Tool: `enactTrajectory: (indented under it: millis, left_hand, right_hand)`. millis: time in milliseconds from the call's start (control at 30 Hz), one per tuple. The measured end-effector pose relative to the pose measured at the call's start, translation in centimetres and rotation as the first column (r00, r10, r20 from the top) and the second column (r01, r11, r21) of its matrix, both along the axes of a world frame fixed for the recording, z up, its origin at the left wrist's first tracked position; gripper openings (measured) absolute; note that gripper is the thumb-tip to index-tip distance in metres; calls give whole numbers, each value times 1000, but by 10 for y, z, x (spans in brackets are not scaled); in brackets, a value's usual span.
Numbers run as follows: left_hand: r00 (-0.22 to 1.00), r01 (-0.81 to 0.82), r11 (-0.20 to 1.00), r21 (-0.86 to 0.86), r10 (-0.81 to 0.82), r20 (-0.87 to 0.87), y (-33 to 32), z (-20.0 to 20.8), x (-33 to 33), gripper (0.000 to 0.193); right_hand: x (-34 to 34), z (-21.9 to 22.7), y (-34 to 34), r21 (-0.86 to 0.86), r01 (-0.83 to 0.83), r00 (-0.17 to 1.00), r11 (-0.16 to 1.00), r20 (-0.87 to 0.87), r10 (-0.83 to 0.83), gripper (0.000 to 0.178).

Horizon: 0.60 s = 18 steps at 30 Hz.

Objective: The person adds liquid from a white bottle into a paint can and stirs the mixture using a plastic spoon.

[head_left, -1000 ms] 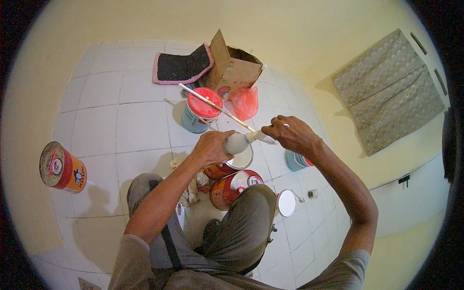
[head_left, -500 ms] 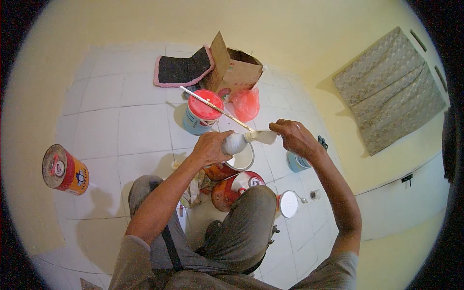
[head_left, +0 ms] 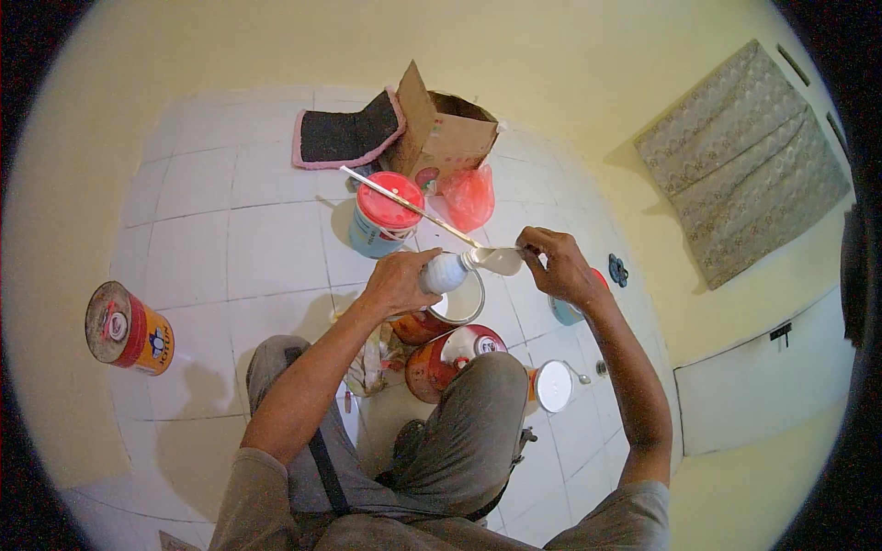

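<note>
My left hand (head_left: 401, 283) is wrapped round a whitish plastic bottle (head_left: 444, 274), tilted with its neck to the right. A curved white scoop-like piece (head_left: 499, 261) meets the bottle's mouth, its far side pinched in the fingers of my right hand (head_left: 559, 264). A long thin stick (head_left: 404, 204) slants down to the white piece from over a red-lidded pail; I cannot tell what it rests on. Below the bottle stands an open paint can (head_left: 457, 315) with a pale rim, partly hidden by my left hand and the bottle.
A red can (head_left: 432, 367) sits by my knee, and a white round lid (head_left: 553, 386) lies to its right. Left stands an orange-red can (head_left: 129, 331). Beyond are the red-lidded pail (head_left: 377, 230), a pink bag (head_left: 469, 197), a cardboard box (head_left: 450, 142) and a dark mat (head_left: 344, 136).
My right hand has shifted very slightly, while both hands keep their holds on the bottle and the white piece. The view has turned a little.
</note>
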<state>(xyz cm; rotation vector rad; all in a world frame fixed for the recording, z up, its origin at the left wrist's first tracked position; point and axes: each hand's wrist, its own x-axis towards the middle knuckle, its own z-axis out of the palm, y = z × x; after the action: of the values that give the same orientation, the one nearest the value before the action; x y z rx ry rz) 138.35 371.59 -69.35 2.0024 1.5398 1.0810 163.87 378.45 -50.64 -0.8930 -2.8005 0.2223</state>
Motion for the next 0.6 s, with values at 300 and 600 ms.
enactTrajectory:
  millis: [300,600]
  left_hand:
    - [1000,-3,1000,-3,3,22,-2,-1,-2,87]
    - [999,-10,999,-37,11,30,-4,7,-1,88]
  right_hand:
    - [5,-13,2,-2,123,980,992,-158,-121,10]
    - [24,-36,17,-97,110,904,989,-404,-140,9]
